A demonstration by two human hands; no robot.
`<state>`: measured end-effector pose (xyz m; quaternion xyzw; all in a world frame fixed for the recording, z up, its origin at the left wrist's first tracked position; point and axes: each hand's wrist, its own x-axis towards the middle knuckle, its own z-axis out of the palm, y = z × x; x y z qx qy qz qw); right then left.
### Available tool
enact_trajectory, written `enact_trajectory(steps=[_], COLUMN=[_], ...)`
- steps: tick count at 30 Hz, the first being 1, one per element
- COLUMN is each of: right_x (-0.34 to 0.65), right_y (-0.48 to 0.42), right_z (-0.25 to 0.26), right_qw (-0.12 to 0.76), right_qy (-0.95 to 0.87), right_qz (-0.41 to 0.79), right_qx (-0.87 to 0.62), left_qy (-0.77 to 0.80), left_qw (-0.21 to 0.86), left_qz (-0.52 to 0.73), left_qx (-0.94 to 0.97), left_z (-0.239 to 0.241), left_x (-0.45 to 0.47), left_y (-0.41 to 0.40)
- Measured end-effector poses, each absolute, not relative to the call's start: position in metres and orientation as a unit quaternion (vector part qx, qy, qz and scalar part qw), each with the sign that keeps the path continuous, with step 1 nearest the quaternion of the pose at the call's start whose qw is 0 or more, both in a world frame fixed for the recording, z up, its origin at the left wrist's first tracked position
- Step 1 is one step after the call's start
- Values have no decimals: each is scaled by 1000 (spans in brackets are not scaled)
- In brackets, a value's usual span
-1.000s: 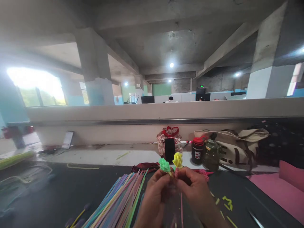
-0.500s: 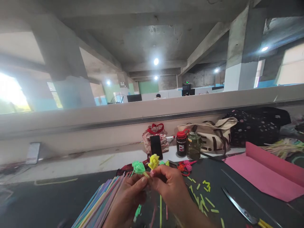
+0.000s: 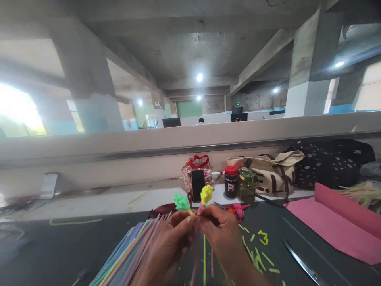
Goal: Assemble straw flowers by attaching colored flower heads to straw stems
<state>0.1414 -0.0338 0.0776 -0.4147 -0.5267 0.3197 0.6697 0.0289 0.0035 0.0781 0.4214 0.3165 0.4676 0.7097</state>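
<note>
My left hand (image 3: 166, 250) and my right hand (image 3: 220, 234) meet at the lower middle, fingers pinched together. The left hand holds a thin stem topped by a green folded straw flower (image 3: 181, 202). The right hand holds a yellow folded straw flower (image 3: 206, 194) on a pink stem. Both flowers stand upright side by side above my fingertips. Straw stems hang down below the hands. A fanned bundle of pastel straws (image 3: 131, 254) lies on the dark table (image 3: 59, 250) just left of my left hand.
Cut yellow-green straw bits (image 3: 258, 246) and scissors (image 3: 303, 262) lie to the right. Pink sheet (image 3: 336, 222) at right. Behind: a phone (image 3: 198, 185) leaning on a patterned bag, a red-lidded jar (image 3: 231, 182), a green jar (image 3: 247, 185), a canvas tote (image 3: 274, 174), a dotted bag (image 3: 324, 163).
The view swung right and down, then slightly back. My hands stay pinched on both straw flowers, held close together the whole time.
</note>
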Motion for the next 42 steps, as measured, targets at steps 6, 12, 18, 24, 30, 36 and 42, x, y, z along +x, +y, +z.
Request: enact_trajectory(steps=[6,12,18,24,30,36,42], right_x=[144,143,147,157,151,145,153], right_y=[-27,-26,-20,-16,-16,-19,-12], right_z=[77,71,62,60,61,66,61], right_qw=[639,628,609,588,595,615,596], right_qy=[-534,-555,-561,-575,-556,-535,-496], right_qz=[341,275,220,209,221,262,412], right_qx=[-436,-471,-516,-529,-536,-517,-479], left_qy=[295,286,285,296,294,253,263], left_qw=[694,702,713,718,721,735,716], left_qz=[476,433,427,436,439,469,503], left_qx=[452,488,478,454,450,420,407], left_z=[78,78,77,73,73,71,70], left_x=[31,28,27,30,30,31,30], left_y=[8,8,13,12,10,12,13])
